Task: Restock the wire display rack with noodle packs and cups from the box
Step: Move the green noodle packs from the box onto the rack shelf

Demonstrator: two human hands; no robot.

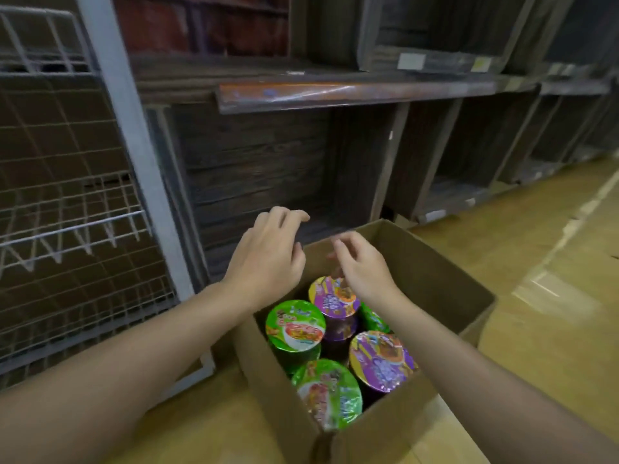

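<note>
An open cardboard box (pixel 432 276) stands on the floor and holds several noodle cups: a green-lidded cup (pixel 296 326), another green one (pixel 330 393), a purple-lidded cup (pixel 382 360) and a second purple one (pixel 330 301). My left hand (pixel 268 256) hovers over the box's far left corner, fingers curled and apart, holding nothing. My right hand (pixel 363 266) hangs just above the far purple cup, fingers loosely bent and empty. The white wire display rack (pixel 67 202) stands at the left, its baskets bare in view.
Dark wooden shelving (pixel 355 92) runs along the wall behind the box and off to the right. The rack's grey upright post (pixel 134 145) rises between rack and shelving. Pale wood floor (pixel 552 329) spreads to the right of the box.
</note>
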